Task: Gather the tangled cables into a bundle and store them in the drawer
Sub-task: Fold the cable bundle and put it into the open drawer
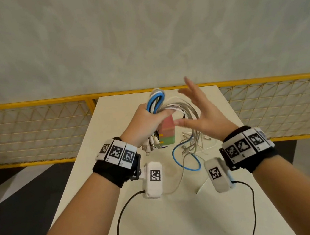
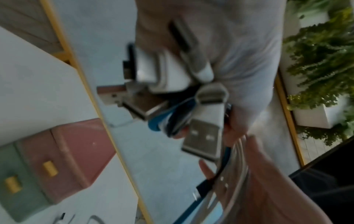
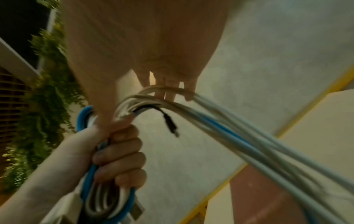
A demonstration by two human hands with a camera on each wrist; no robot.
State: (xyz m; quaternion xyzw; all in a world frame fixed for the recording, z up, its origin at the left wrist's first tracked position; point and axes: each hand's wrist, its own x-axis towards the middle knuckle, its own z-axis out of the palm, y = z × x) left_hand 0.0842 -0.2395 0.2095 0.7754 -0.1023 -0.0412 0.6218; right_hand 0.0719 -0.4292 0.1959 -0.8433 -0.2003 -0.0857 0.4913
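Note:
My left hand (image 1: 146, 118) grips a coiled bundle of blue, white and grey cables (image 1: 157, 99) in a fist above the table. USB plugs (image 2: 203, 139) hang from the bottom of that fist. My right hand (image 1: 198, 112) is beside it with straight, spread fingers, and a loop of grey and white cables (image 3: 229, 133) runs over them from my left hand (image 3: 116, 156). The loose cable ends (image 1: 186, 158), one of them blue, trail down onto the table. A small pink and green drawer unit (image 1: 169, 135) with yellow handles stands right behind my hands, partly hidden, drawers shut.
The white table (image 1: 162, 214) is narrow and ends close behind the drawer unit (image 2: 57, 159). A yellow mesh railing (image 1: 31, 102) runs along behind it. Black leads from my wrist cameras hang over the table's near edge.

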